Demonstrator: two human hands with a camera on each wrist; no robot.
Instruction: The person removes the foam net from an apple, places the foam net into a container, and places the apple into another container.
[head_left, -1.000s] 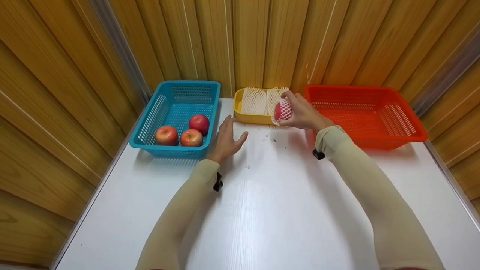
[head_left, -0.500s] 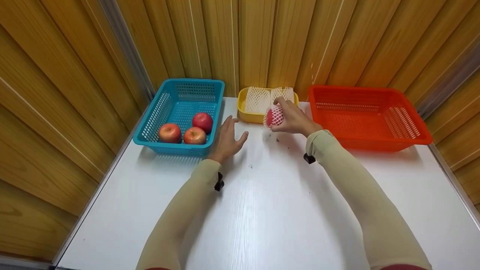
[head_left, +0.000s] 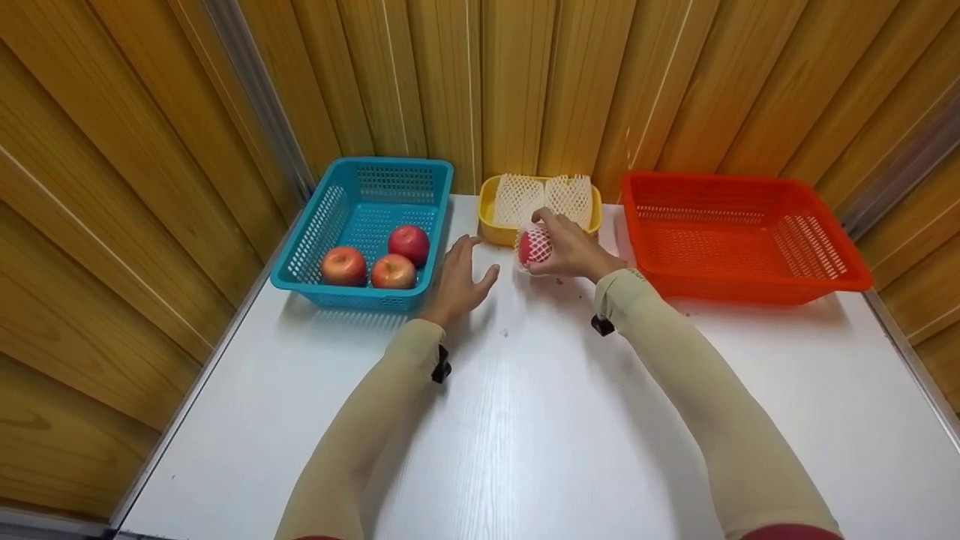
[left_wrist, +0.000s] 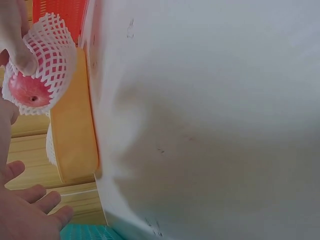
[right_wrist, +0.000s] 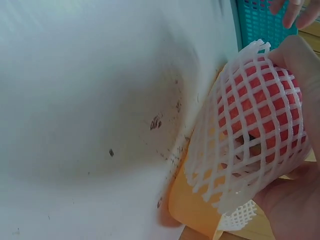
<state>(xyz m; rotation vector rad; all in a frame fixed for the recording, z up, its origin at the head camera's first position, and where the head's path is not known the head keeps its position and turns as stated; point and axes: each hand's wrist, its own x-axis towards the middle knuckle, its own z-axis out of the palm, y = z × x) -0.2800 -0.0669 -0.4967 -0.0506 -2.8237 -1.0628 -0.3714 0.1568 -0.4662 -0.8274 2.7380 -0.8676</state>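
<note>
My right hand (head_left: pixel 574 251) grips an apple (right_wrist: pixel 260 107) wrapped in a white foam net sleeve (left_wrist: pixel 57 60), held just in front of the yellow container (left_wrist: pixel 75 130). One end of the apple shows bare in the left wrist view. To its left, my left hand (head_left: pixel 456 285) hovers with fingers spread, holding nothing, beside the blue basket (head_left: pixel 345 297). Several flat foam nets (head_left: pixel 519 201) stick up out of the yellow container. Three unwrapped apples (head_left: pixel 394 271) lie in the near right part of the blue basket.
A red basket (head_left: pixel 750 289) stands at the back right. Wood-patterned panels (head_left: pixel 510 82) rise behind and at both sides of the white table (head_left: pixel 487 435). Small dark specks (right_wrist: pixel 156 123) dot the tabletop near the yellow container.
My right hand has moved left with the net-wrapped apple, away from the red basket and toward my left hand. The left hand has barely moved; the view has shifted slightly.
</note>
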